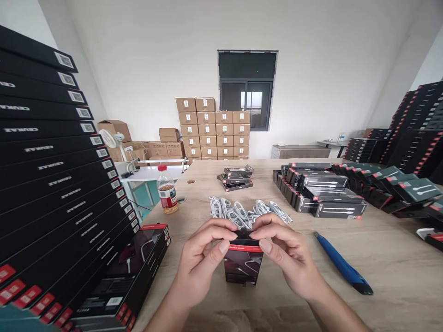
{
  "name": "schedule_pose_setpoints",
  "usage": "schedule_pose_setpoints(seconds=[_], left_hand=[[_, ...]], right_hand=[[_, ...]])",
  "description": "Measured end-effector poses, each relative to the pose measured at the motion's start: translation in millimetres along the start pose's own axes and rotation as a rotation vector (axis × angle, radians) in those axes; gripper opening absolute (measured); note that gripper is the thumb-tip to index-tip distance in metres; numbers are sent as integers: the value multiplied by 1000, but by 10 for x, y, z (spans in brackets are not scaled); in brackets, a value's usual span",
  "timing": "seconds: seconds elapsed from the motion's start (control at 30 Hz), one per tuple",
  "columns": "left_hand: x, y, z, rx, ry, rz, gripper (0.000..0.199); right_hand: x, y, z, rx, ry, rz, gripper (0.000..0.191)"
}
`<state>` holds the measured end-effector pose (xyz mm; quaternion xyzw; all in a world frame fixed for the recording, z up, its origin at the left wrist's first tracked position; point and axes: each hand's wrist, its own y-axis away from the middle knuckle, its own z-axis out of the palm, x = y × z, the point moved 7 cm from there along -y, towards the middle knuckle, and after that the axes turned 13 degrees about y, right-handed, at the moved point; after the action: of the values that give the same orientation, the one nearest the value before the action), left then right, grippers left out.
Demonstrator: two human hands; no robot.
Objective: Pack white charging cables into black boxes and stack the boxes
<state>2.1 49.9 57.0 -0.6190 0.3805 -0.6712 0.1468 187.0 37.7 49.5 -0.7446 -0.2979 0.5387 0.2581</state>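
A small black box (243,265) with a red band and a cable picture stands upright in front of me. My left hand (207,258) pinches the left side of its top edge, thumb on the near face. On the opposite side, my right hand (289,253) grips the top edge in the same way. Dark flaps at the top lie between my fingertips; the inside of the box is hidden. Just behind the hands lies a pile of coiled white cables (242,212). To the right rests a blue utility knife (342,263).
Tall stacks of black boxes (69,184) rise on the left, with a drink bottle (167,193) beyond. Several packed boxes (321,189) fill the right of the wooden table (277,299). A few small boxes (237,179) sit at the back. Cartons (214,129) are stacked against the wall.
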Motion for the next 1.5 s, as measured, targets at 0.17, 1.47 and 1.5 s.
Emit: schedule_pose_setpoints(seconds=[0.17,1.47,1.5], left_hand=[[-22,-26,-11,-7,134,-71,18],[-1094,149,-437,563,128,-307,40],[-1135,200,-453,583,98,-309,35]], right_hand=[[-25,13,26,-67,-19,-19,16],[810,181,346,-78,-157,396,77],[834,192,353,-40,-216,468,80]])
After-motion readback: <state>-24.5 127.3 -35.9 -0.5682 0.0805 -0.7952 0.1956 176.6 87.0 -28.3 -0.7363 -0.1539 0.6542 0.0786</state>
